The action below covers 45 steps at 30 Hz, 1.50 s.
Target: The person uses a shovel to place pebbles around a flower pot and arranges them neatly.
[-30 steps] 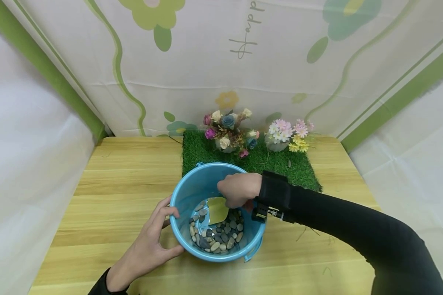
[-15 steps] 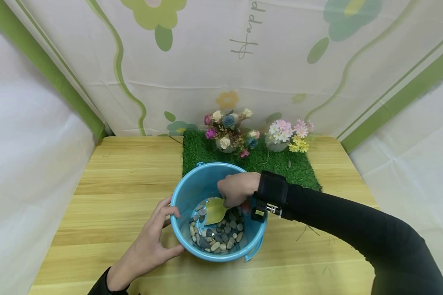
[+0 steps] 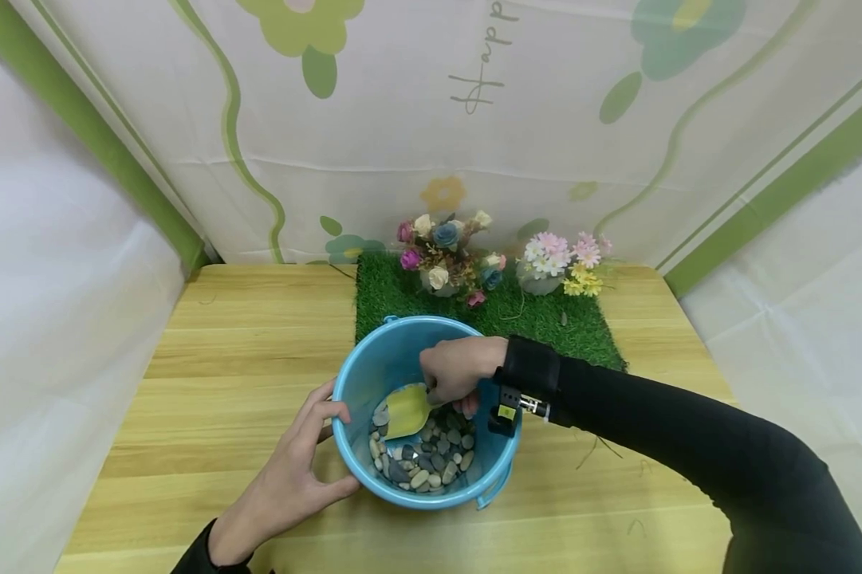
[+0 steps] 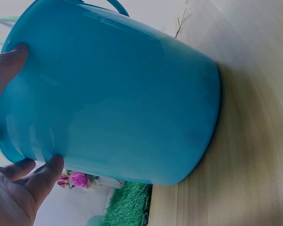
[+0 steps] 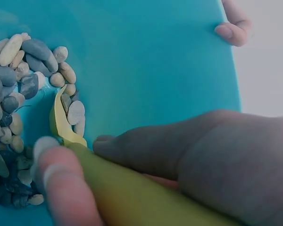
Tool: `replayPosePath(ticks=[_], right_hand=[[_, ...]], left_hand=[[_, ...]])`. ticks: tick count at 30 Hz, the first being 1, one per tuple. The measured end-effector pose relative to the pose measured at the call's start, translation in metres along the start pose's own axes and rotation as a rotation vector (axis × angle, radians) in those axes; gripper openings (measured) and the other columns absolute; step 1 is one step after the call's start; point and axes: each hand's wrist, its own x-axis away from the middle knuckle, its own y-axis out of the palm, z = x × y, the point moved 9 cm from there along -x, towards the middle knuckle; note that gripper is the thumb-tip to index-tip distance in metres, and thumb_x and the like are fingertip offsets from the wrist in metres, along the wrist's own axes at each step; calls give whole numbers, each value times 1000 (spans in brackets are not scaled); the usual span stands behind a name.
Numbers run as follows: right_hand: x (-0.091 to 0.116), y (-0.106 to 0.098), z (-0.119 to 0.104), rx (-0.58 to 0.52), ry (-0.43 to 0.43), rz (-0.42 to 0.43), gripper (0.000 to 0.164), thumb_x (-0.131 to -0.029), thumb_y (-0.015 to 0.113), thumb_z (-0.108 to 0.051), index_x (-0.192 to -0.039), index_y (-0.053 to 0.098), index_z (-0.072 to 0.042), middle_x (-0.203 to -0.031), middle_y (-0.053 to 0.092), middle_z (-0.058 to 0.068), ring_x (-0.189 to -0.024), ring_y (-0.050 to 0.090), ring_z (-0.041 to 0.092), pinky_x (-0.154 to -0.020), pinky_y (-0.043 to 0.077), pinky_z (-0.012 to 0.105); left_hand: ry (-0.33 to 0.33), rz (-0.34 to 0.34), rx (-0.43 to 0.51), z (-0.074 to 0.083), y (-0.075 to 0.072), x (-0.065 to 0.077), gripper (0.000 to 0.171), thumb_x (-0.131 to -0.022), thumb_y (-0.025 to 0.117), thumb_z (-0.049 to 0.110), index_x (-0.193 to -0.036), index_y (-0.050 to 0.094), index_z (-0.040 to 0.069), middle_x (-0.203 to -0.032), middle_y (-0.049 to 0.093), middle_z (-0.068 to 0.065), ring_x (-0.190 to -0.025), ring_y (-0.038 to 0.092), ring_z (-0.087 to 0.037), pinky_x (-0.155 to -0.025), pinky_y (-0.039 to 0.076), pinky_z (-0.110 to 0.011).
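R hand (image 3: 459, 371) grips scoop (image 3: 407, 412); blade L of fingers, stones (image 3: 381, 418) betw. it & bucket (image 3: 371, 365) wall. L hand (image 3: 297, 470) spread, gripping rim.

- We see a pale wooden table (image 3: 244, 351) spanning the scene.
- Toward its far edge we find a green grass mat (image 3: 567, 331).
- On the mat, left of centre, we spot a bouquet (image 3: 446, 236) of cream, blue and magenta blooms.
- To its right, we see a grey pot (image 3: 538, 281) with pink, white and yellow flowers (image 3: 548, 257).
- Farthest off, we face a white backdrop (image 3: 395, 135) bearing sideways lettering (image 3: 477, 82).
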Motion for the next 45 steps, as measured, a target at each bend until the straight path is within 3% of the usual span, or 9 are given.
replayPosePath(ticks=[21,26,35,45], right_hand=[[1,2,-5,-46,-150,-36,37,-103,62,-13,-67,70,-9,-58,65,2,-49,60,11,-52,53,23],[2,2,-8,-67,-197,-49,35,-103,62,-12,-70,71,-10,-60,66,2,-51,61,11,-54,54,23],[2,3,-6,-89,-214,-64,34,-103,61,-11,-71,72,-6,-60,65,2,-51,59,11,-53,52,22],[0,4,-7,-88,-181,-63,35,-103,62,-12,-70,73,-10,-62,66,3,-52,61,11,-53,54,24]], left_hand=[[-18,-11,8,-2,1,1,65,-76,90,7,-121,44,10,-160,26,-14,-136,40,-42,-92,56,-45],[2,-1,11,-1,0,1,66,-74,90,5,-121,44,11,-160,26,-15,-134,41,-45,-90,57,-46],[10,4,5,-2,0,0,67,-73,91,5,-121,44,8,-159,26,-16,-134,42,-45,-89,58,-46],[3,-1,0,0,0,-1,65,-75,91,7,-121,45,9,-159,26,-16,-134,42,-45,-89,57,-47]])
